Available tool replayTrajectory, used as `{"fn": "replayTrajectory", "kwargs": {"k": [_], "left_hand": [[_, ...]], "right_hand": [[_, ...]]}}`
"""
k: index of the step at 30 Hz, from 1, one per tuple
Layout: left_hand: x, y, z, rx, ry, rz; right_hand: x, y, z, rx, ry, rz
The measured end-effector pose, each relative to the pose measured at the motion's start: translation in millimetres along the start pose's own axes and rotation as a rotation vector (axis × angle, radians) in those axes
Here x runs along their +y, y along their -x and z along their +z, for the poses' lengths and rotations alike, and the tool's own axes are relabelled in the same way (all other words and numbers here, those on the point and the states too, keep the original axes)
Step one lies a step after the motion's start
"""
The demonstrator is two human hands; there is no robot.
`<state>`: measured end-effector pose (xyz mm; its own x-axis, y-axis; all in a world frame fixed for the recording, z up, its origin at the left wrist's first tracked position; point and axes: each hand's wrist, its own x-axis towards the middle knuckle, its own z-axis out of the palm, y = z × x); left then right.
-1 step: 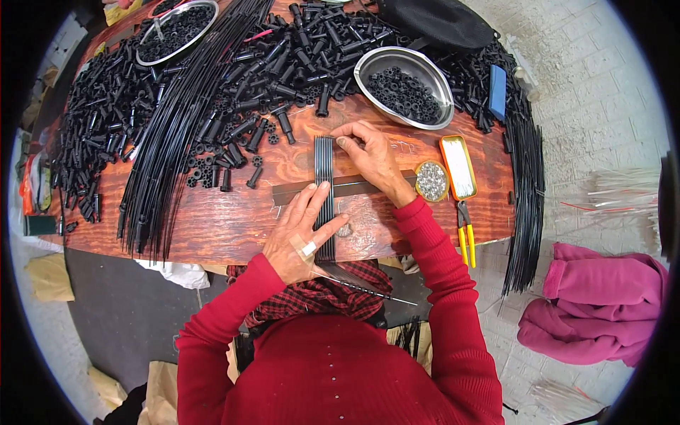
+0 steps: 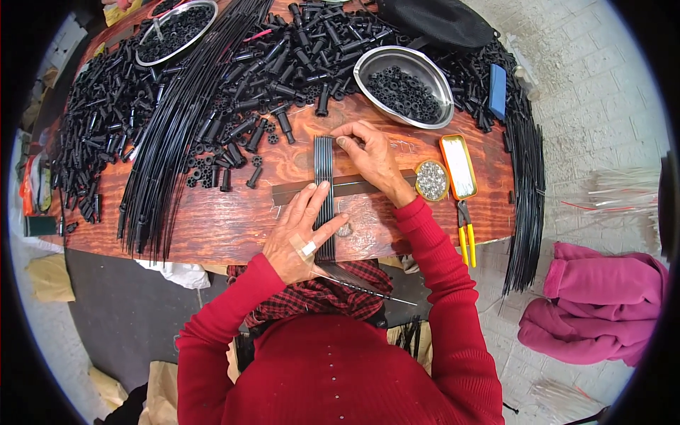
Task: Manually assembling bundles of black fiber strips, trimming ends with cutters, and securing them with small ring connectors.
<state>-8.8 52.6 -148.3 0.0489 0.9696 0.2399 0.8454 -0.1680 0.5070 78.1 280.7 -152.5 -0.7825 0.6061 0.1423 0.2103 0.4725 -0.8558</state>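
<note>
Several thin black rods (image 2: 323,156) lie side by side in a flat row, crossing a dark brown angled bar (image 2: 368,185). My left hand (image 2: 301,234) rests over their lower part with its fingers stretched out flat and a pale strip of tape on its back. At the far right corner of the row, my right hand (image 2: 370,152) pinches with thumb and forefinger; whatever lies between the fingertips is too small to tell. Beside my right wrist sits a round tub of small silvery pieces (image 2: 432,180).
Yellow-handled pliers (image 2: 467,237) and an orange-rimmed tin (image 2: 459,166) lie at the right. Heaped black plastic parts (image 2: 304,53) fill the back, with a metal bowl (image 2: 446,92) of small black rings. Long black rods (image 2: 173,134) spread at the left, more (image 2: 525,205) overhang the right edge.
</note>
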Motion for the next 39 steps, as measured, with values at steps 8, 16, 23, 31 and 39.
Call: {"fn": "replayTrajectory", "kwargs": {"k": [8,16,23,31,39], "left_hand": [[1,-2,0,-0.016,0.013,-0.007],[4,-5,0,0.008,0.054,-0.031],[2,-5,1,-0.003,0.042,-0.023],[2,-6,3,-0.033,0.051,-0.043],[5,-11,3,-0.043,0.053,-0.059]], "right_hand": [[6,0,2,0.094,0.005,-0.109],[6,-2,-1,0.052,0.109,-0.087],[7,-5,-5,0.001,0.067,-0.055],[2,0,-2,0.137,0.159,-0.177],[9,0,-2,0.154,0.056,-0.194]]}}
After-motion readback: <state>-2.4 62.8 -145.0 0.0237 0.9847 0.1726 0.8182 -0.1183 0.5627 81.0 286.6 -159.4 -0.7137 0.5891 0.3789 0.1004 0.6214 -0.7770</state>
